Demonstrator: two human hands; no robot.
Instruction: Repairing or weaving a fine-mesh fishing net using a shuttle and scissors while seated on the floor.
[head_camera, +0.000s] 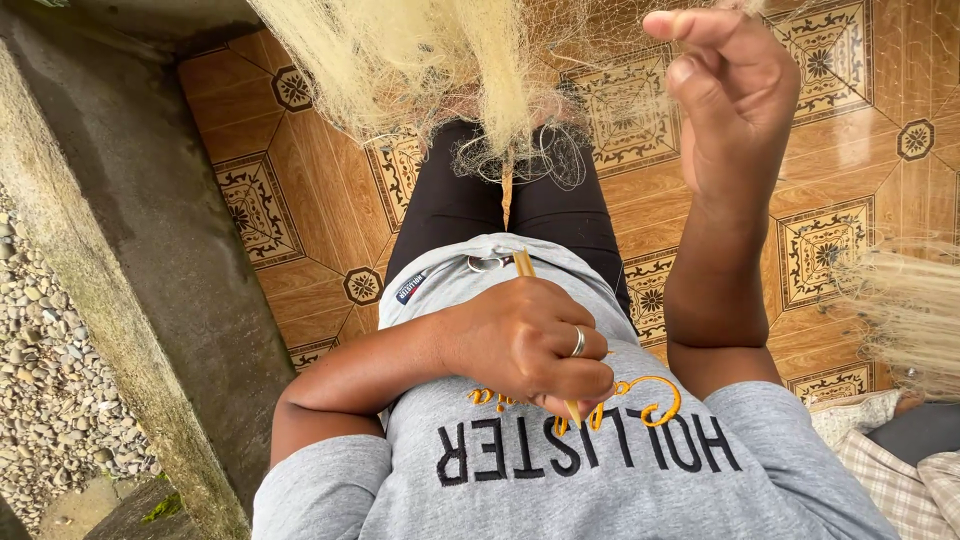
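My left hand, with a ring on one finger, is closed around a thin yellowish wooden netting needle and rests against my grey shirt at the belly. My right hand is raised high at the upper right, fingers curled and pinched on a fine strand of the net; the strand itself is barely visible. A pale yellow fishing net hangs bunched over my knees at the top, with fine mesh spreading to the right over the floor.
I sit above an orange patterned tile floor. A grey concrete ledge runs down the left, with gravel beyond it. More bunched net and a plaid cloth lie at the right.
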